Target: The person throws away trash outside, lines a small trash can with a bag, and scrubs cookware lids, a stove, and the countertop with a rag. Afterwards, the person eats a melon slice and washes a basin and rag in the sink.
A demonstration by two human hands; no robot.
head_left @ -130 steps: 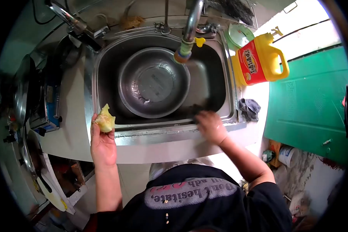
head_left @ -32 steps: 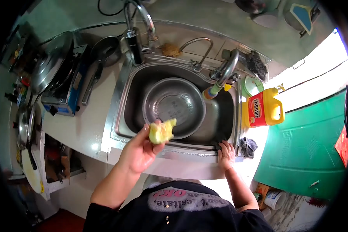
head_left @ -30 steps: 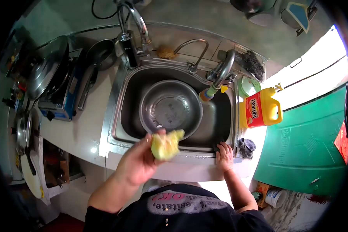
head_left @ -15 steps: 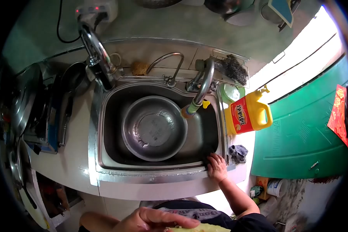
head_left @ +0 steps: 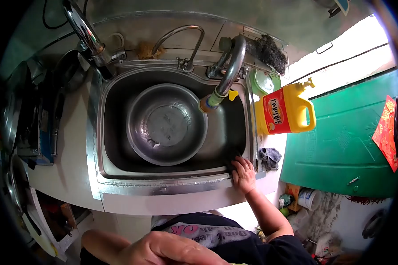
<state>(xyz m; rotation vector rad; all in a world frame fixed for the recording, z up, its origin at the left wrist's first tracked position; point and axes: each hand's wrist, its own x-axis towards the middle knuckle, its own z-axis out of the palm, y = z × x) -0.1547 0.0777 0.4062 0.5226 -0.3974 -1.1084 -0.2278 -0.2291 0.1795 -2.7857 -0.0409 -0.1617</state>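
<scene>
Near the bottom edge, my left hand (head_left: 163,251) is raised close to the camera with its fingers bent. Only a pale green-yellow sliver of the food piece (head_left: 239,263) shows at its fingertips; the rest is cut off by the frame. My right hand (head_left: 244,175) lies at the sink's front right corner, its fingers over a dark cloth (head_left: 230,160) that is mostly hidden. A metal basin (head_left: 167,125) sits inside the steel sink (head_left: 137,180), left of centre. The faucet (head_left: 235,66) hangs over the sink's right part.
A yellow jug (head_left: 289,108) and a grey rag (head_left: 269,158) stand and lie right of the sink, beside a green panel (head_left: 340,137). Behind are a thin tap (head_left: 181,30) and a wire rack with a dark scrubber (head_left: 267,53). Pans (head_left: 68,73) and a stove are at left.
My left hand has moved from over the sink's front edge down to the bottom of the view, taking the food piece nearly out of sight. My right hand stays at the sink corner; the camera view has shifted.
</scene>
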